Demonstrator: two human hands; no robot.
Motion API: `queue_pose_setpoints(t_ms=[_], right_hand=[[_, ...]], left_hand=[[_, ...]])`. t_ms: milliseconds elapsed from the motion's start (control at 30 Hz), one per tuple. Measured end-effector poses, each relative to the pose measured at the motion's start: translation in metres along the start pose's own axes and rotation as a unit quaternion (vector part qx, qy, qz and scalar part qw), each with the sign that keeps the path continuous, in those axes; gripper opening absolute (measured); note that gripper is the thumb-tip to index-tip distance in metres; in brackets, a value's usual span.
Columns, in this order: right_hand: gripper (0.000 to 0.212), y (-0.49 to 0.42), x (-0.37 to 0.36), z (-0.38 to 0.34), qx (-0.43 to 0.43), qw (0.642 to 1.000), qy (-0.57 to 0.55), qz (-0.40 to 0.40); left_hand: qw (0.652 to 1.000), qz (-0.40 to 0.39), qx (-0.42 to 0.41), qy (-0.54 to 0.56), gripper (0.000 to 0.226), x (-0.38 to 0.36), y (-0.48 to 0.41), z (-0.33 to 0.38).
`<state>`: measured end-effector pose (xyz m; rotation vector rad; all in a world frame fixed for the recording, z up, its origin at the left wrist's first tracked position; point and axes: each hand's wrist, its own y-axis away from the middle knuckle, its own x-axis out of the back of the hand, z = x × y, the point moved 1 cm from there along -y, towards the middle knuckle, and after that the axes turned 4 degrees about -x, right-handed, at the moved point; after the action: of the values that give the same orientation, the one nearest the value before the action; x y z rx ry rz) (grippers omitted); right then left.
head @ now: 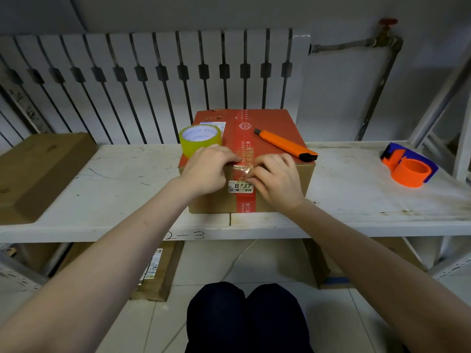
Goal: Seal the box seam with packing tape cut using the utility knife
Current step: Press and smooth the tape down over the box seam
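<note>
The box [270,123] sits on the white shelf [114,174], its red top crossed by a printed red strip along the seam; both hands meet at the near top edge, the left hand [206,169] and the right hand [276,178] with fingers curled down, pressing a clear piece of packing tape [242,167] over the edge between them. The yellowish tape roll [200,138] stands on the box just behind the left hand; the orange utility knife [285,144] lies on the lid just beyond the right hand, untouched; an orange-and-blue tape dispenser [409,168] rests well apart on the shelf's right.

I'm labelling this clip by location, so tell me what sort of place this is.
Probably a stockroom or parcel packing area: a scuffed white shelf hand-marked "2-3", cardboard boxes on it and below it, and a tape dispenser at hand.
</note>
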<state>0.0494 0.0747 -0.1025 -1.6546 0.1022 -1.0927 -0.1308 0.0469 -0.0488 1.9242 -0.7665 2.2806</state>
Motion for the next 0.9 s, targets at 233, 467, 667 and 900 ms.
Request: queue_pose_setpoints(t_ms=[233, 467, 667, 900], right_hand=[[0.007, 0.0, 0.001, -0.001, 0.007, 1.0, -0.015, -0.004], [0.008, 0.002, -0.003, -0.001, 0.009, 1.0, -0.016, -0.009], [0.012, -0.002, 0.0, 0.001, 0.02, 0.999, -0.007, -0.025], [0.013, -0.009, 0.015, 0.007, 0.075, 0.996, -0.014, -0.049]], left_hand=[[1.0, 0.022, 0.013, -0.011, 0.023, -0.001, -0.012, 0.005], [0.998, 0.017, 0.024, -0.051, 0.031, 0.001, -0.023, 0.008], [0.998, 0.003, 0.012, -0.059, 0.027, 0.002, -0.025, 0.011], [1.0, -0.012, 0.013, -0.015, 0.028, 0.004, -0.024, 0.008]])
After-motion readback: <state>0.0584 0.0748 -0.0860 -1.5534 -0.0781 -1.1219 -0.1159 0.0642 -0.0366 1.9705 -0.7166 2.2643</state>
